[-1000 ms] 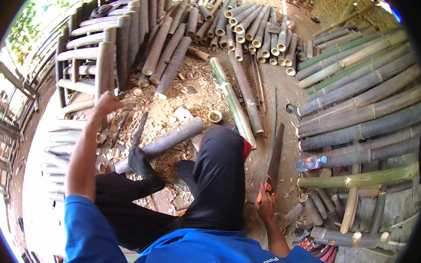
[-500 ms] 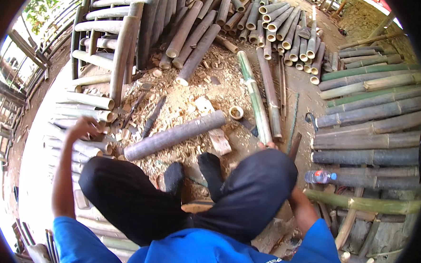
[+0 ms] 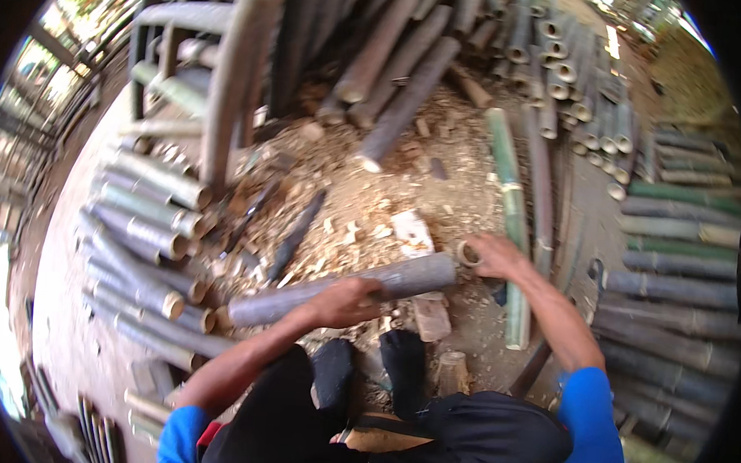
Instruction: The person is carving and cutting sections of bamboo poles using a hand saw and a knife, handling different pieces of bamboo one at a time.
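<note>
Chip-strewn ground; grey bamboo pole, axis eight-to-two o'clock; left hand clasps mid-length; right hand cups its two-o'clock end.

A single view, from a wide fisheye camera worn on the person's head, looks steeply down past the blue sleeves and dark trousers at the lower edge to the chip-strewn dirt ground. It sits close above the work: the left hand and right hand, on the grey bamboo pole lying crosswise, fill the middle. Stacked bamboo poles curve round the right, top and left rim, bent by the lens. A dark circular border closes the picture's corners.
</note>
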`<state>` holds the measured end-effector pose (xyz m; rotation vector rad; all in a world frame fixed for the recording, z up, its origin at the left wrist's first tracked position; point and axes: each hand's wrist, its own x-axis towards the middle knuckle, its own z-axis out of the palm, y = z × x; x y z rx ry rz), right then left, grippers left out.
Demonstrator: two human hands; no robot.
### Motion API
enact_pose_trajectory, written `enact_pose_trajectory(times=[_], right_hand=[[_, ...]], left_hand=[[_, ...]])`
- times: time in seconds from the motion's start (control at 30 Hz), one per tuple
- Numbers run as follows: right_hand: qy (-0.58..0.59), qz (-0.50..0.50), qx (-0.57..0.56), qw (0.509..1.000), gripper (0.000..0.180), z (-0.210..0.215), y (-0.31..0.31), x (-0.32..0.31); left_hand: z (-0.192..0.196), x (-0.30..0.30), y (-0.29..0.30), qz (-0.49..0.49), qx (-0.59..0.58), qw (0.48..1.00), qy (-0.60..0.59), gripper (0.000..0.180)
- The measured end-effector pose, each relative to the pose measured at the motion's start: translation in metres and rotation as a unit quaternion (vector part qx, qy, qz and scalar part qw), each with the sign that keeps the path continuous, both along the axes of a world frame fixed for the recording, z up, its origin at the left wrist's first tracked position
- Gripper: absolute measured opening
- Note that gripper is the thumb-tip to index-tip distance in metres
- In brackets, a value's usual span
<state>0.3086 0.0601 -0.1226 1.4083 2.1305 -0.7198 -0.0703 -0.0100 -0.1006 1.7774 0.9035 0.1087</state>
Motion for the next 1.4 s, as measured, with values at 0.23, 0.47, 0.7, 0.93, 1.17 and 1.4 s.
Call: enact_pose_trajectory(times=[0.23, 0.47, 0.7, 0.93, 1.17, 1.4], right_hand=[[0.314, -0.426, 0.502, 0.684, 0.089, 0.130, 0.085, 0.077], [0.320, -0.354, 0.271, 0.836, 0.060, 0.067, -0.045, -0.023], [0.357, -0.316, 0.199, 0.856, 0.064, 0.023, -0.118, -0.070], [0.304, -0.407, 0.246, 0.825, 0.059, 0.003, -0.119, -0.032], [0.031, -0.355, 0.268, 0.895, 0.057, -0.032, -0.121, 0.002], [-0.090, -0.243, 0.321, 0.911, 0.033, -0.055, -0.139, 0.006]], left_hand=[[-0.007, -0.054, 0.015, 0.310, 0.034, 0.949, 0.034, 0.037], [-0.079, -0.123, 0.033, 0.280, 0.179, 0.867, 0.371, 0.065], [-0.060, -0.118, 0.066, 0.396, 0.244, 0.839, 0.282, 0.043], [-0.069, -0.155, 0.127, 0.405, 0.350, 0.794, 0.288, 0.062], [-0.018, -0.094, 0.068, 0.180, 0.014, 0.976, 0.122, 0.075], [-0.020, -0.064, 0.019, 0.039, -0.054, 0.986, 0.153, 0.094]])
